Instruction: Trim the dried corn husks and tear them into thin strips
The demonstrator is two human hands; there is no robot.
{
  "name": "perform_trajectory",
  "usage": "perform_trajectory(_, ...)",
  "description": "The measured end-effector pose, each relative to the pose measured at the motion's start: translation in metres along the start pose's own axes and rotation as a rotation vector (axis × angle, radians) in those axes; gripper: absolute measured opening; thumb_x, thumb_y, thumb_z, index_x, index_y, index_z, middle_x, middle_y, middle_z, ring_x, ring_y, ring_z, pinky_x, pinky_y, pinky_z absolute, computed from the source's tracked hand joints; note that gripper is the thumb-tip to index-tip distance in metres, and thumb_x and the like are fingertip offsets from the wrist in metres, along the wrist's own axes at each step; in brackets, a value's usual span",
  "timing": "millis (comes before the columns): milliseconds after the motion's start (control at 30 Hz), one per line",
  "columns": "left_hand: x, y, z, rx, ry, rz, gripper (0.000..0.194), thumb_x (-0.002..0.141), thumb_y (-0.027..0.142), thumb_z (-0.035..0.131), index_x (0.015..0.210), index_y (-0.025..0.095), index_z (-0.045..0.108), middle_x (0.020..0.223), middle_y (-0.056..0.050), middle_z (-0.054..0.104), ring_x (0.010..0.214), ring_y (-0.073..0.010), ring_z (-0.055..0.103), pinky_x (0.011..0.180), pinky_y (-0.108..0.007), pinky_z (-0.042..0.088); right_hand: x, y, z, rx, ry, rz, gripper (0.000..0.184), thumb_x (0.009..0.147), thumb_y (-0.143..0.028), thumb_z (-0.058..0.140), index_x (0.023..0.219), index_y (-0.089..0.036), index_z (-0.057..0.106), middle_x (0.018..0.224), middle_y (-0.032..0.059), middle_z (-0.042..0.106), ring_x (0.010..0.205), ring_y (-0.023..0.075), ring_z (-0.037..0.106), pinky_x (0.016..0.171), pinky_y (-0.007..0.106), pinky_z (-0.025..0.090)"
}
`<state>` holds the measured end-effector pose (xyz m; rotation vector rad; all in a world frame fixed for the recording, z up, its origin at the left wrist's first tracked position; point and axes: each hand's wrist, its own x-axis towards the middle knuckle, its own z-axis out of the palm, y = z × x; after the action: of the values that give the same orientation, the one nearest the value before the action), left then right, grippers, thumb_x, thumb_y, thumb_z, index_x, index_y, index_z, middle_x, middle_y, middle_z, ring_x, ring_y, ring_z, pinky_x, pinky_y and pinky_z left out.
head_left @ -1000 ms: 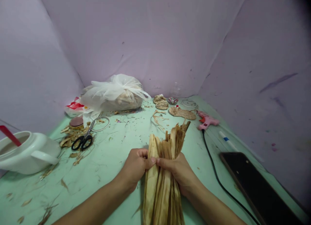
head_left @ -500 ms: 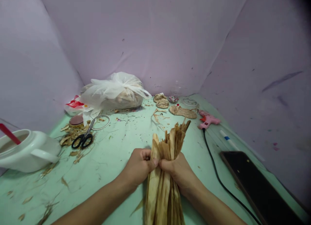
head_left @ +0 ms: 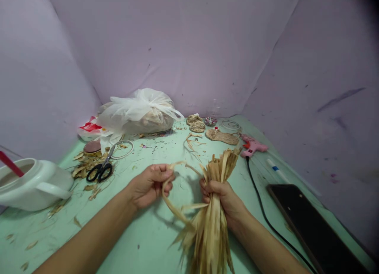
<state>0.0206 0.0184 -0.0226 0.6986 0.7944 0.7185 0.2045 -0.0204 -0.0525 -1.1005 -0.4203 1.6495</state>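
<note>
My right hand (head_left: 222,197) is wrapped round a bundle of dried leaves (head_left: 215,234), which looks like dry husk or leaf strips. The bundle's cut, bunched end pokes out above the fist, and its long loose ends fan downward out of the frame. To the left, my left hand (head_left: 149,186) pinches a thin dried leaf strip (head_left: 174,211) between thumb and fingers. One part of that strip curves across toward the right fist; another part loops down to the bundle's loose ends. How the strip sits inside the right fist is hidden.
On the left are a white watering-can-like pot (head_left: 38,185), scissors (head_left: 102,167) and leaf scraps (head_left: 85,159). A filled white plastic bag (head_left: 142,114) lies behind. A woven sole-shaped piece (head_left: 221,136), pink glue gun (head_left: 254,145), its black cord (head_left: 260,201) and a dark phone-like slab (head_left: 314,226) line the right.
My left hand has left the bundle and moved left, drawing out a thin strip. My right hand now grips the bundle alone, and the lower leaf ends spread wider.
</note>
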Motion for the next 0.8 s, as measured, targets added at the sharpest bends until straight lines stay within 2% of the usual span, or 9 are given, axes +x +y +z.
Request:
perform_trajectory(133, -0.007, 0.033, -0.022, 0.0, 0.143, 0.183, 0.01, 0.065, 0.006, 0.062, 0.063, 0.011, 0.053, 0.057, 0.001, 0.049, 0.042, -0.0047, 0.046, 0.035, -0.012, 0.037, 0.005, -0.003, -0.003, 0.032, 0.056, -0.059, 0.01, 0.041, -0.008, 0.051, 0.049, -0.014, 0.05, 0.045, -0.0056, 0.042, 0.038, 0.0034, 0.032, 0.032, 0.015, 0.029)
perform_trajectory(200, -0.012, 0.045, -0.031, 0.016, 0.214, 0.228, 0.01, 0.065, 0.003, 0.059, 0.064, 0.011, 0.053, 0.057, 0.0, 0.051, 0.043, -0.0051, 0.047, 0.035, -0.012, 0.038, 0.005, -0.003, -0.004, 0.033, 0.067, -0.065, 0.009, 0.041, -0.008, 0.05, 0.048, -0.014, 0.05, 0.045, -0.0051, 0.042, 0.038, 0.0034, 0.032, 0.032, 0.015, 0.028)
perform_trajectory(400, -0.032, 0.073, -0.044, 0.171, 0.253, 0.128, 0.01, 0.066, 0.002, 0.056, 0.063, 0.011, 0.053, 0.06, -0.002, 0.053, 0.036, -0.0026, 0.038, 0.024, -0.009, 0.027, 0.003, -0.005, -0.003, 0.035, 0.076, -0.113, 0.013, 0.041, -0.005, 0.051, 0.048, -0.015, 0.047, 0.044, -0.0066, 0.038, 0.037, 0.0025, 0.026, 0.029, 0.013, 0.021)
perform_trajectory(467, -0.036, 0.078, -0.042, 0.181, 0.319, 0.157, 0.008, 0.067, 0.004, 0.056, 0.064, 0.012, 0.054, 0.059, -0.002, 0.053, 0.039, -0.0051, 0.043, 0.026, -0.011, 0.032, 0.001, -0.007, -0.002, 0.048, 0.062, -0.109, 0.015, 0.043, -0.005, 0.055, 0.053, -0.015, 0.052, 0.046, -0.0059, 0.043, 0.038, 0.0029, 0.03, 0.03, 0.014, 0.025)
perform_trajectory(533, -0.035, 0.074, -0.034, 0.192, 0.402, 0.167, 0.004, 0.07, 0.008, 0.055, 0.069, 0.012, 0.055, 0.06, -0.004, 0.055, 0.044, -0.01, 0.051, 0.031, -0.016, 0.041, -0.002, -0.007, -0.001, 0.066, 0.02, -0.069, 0.025, 0.046, -0.007, 0.062, 0.07, -0.014, 0.061, 0.051, -0.005, 0.049, 0.04, 0.0046, 0.038, 0.034, 0.015, 0.033)
perform_trajectory(600, -0.03, 0.058, -0.017, 0.201, 0.42, 0.12, 0.006, 0.072, 0.009, 0.052, 0.074, 0.012, 0.056, 0.06, -0.005, 0.057, 0.048, -0.0145, 0.055, 0.037, -0.025, 0.048, -0.005, -0.005, 0.001, 0.061, -0.011, -0.017, 0.033, 0.049, -0.011, 0.07, 0.081, -0.015, 0.062, 0.053, -0.0051, 0.052, 0.042, 0.0061, 0.045, 0.039, 0.016, 0.038)
perform_trajectory(700, -0.018, 0.021, 0.014, 0.201, 0.313, -0.011, 0.006, 0.068, 0.008, 0.05, 0.067, 0.012, 0.054, 0.053, -0.002, 0.055, 0.047, -0.014, 0.054, 0.045, -0.03, 0.05, -0.009, 0.001, 0.002, -0.009, -0.007, 0.003, 0.031, 0.048, -0.017, 0.078, 0.073, -0.015, 0.06, 0.05, -0.0062, 0.052, 0.041, 0.0064, 0.047, 0.04, 0.017, 0.039)
perform_trajectory(733, -0.014, 0.008, 0.023, 0.228, 0.28, -0.032, 0.005, 0.067, 0.009, 0.051, 0.064, 0.012, 0.053, 0.051, -0.001, 0.053, 0.046, -0.0128, 0.053, 0.048, -0.029, 0.05, -0.01, 0.003, 0.003, -0.034, -0.019, 0.003, 0.031, 0.046, -0.018, 0.079, 0.07, -0.015, 0.059, 0.05, -0.0058, 0.054, 0.041, 0.0066, 0.048, 0.041, 0.017, 0.039)
perform_trajectory(800, -0.008, -0.014, 0.038, 0.305, 0.243, 0.01, 0.004, 0.064, 0.011, 0.056, 0.061, 0.011, 0.054, 0.051, 0.0, 0.053, 0.046, -0.0091, 0.05, 0.048, -0.022, 0.045, -0.012, 0.006, 0.005, -0.054, -0.082, -0.001, 0.032, 0.046, -0.02, 0.08, 0.07, -0.015, 0.06, 0.052, -0.0042, 0.057, 0.044, 0.0084, 0.051, 0.043, 0.019, 0.042)
